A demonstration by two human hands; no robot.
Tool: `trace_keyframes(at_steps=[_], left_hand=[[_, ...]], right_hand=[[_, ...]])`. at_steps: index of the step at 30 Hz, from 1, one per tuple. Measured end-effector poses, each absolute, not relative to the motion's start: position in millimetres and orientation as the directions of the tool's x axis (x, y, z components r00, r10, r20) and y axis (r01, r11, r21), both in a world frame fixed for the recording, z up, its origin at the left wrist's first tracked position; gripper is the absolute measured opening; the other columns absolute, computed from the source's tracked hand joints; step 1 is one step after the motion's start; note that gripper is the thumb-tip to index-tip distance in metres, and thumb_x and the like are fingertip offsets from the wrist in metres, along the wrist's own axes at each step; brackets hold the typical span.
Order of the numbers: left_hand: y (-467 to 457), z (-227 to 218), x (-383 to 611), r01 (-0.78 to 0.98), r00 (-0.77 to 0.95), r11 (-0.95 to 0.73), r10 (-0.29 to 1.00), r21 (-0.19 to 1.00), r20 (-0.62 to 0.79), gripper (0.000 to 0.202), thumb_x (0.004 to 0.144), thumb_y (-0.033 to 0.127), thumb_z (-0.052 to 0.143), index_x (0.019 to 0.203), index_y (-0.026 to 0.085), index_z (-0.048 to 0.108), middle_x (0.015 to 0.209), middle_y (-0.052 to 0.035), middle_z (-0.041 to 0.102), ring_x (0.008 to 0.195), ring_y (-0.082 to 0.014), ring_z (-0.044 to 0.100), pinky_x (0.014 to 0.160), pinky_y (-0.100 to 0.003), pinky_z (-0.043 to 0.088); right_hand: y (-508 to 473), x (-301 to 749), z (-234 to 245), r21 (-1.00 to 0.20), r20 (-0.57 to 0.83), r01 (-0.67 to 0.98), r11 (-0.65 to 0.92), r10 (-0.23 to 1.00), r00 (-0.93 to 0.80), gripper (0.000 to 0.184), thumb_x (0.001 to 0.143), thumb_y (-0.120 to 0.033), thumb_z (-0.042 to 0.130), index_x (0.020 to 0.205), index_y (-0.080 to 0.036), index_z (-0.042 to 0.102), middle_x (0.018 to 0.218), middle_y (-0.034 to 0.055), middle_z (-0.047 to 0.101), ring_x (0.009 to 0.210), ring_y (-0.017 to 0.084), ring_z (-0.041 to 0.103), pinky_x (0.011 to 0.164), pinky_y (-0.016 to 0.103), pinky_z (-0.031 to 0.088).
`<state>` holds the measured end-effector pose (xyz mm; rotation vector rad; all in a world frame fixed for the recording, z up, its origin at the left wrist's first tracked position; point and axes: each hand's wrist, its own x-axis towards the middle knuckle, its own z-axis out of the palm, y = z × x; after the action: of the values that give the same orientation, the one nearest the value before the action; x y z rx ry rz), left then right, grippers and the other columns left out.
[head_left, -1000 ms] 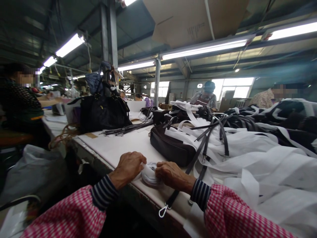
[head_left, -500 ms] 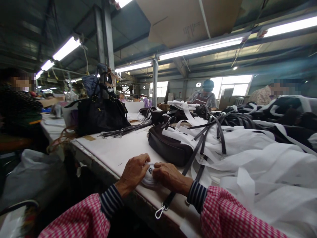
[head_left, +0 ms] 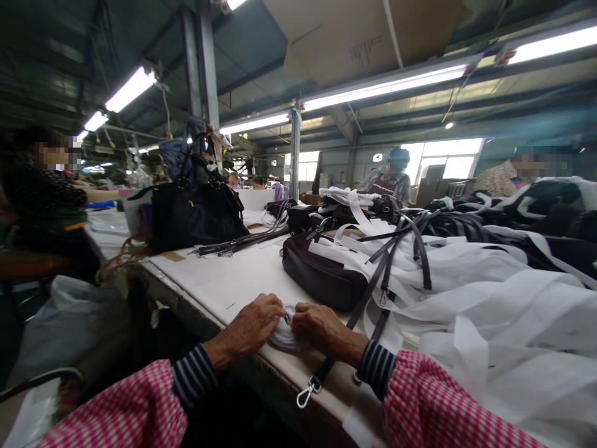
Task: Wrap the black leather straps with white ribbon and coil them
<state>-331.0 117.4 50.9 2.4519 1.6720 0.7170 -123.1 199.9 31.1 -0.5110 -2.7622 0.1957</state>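
Note:
My left hand [head_left: 249, 326] and my right hand [head_left: 321, 330] rest near the front edge of a white worktable [head_left: 233, 274]. Both are closed on a small bundle of white wrapping material [head_left: 284, 335], pressed between them, with a bit of dark strap showing at the fingertips. A dark strap with a metal snap hook [head_left: 308, 393] runs under my right wrist and hangs over the table edge. Just beyond my hands lies a dark brown bag [head_left: 321, 277] partly covered in white wrapping.
A heap of white wrapping [head_left: 489, 311] and black straps [head_left: 410, 242] fills the table's right side. A black handbag [head_left: 196, 211] stands at the back left with loose straps [head_left: 233, 244] beside it. Other people work at the left and far end. A plastic bag [head_left: 65, 323] sits below left.
My hands have drawn closer together, pressing the white bundle smaller and flatter. The view shifted slightly; nothing else moved.

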Motion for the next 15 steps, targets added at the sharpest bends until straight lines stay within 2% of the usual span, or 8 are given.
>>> trace_keyframes(at_steps=[4,9,15], left_hand=[[115.2,50.6,-341.5,0.846,0.342,-0.433,0.889,0.310,0.306,0.046,0.075,0.000,0.051,0.111,0.018,0.073,0.108,-0.0069,0.070,0.103,-0.0234,0.062,0.094,-0.035,0.049],[126.5,64.4,-343.2,0.825,0.433,-0.497,0.862,0.269,0.263,0.038,0.083,0.000,0.047,0.103,0.020,0.071,0.102,-0.0057,0.071,0.101,-0.0233,0.062,0.094,-0.035,0.046],[135.3,77.2,-326.4,0.807,0.504,-0.532,0.846,0.257,0.173,0.069,0.065,-0.011,0.043,0.123,0.025,0.055,0.102,-0.0016,0.067,0.097,-0.0202,0.063,0.088,-0.029,0.047]], right_hand=[[199.2,-122.7,31.8,-0.209,0.289,0.327,0.922,0.377,-0.880,0.021,0.099,-0.013,0.058,0.080,-0.015,0.065,0.084,0.0011,0.060,0.071,0.011,0.050,0.064,0.026,0.030],[200.0,-123.0,30.6,-0.226,0.292,0.313,0.922,0.371,-0.882,0.020,0.096,-0.011,0.061,0.078,-0.015,0.065,0.083,0.0009,0.061,0.071,0.011,0.051,0.064,0.026,0.030],[201.2,-123.2,26.0,-0.245,0.309,0.343,0.907,0.409,-0.859,0.016,0.094,-0.009,0.059,0.084,-0.016,0.069,0.095,0.0038,0.068,0.077,0.013,0.058,0.065,0.027,0.032]])
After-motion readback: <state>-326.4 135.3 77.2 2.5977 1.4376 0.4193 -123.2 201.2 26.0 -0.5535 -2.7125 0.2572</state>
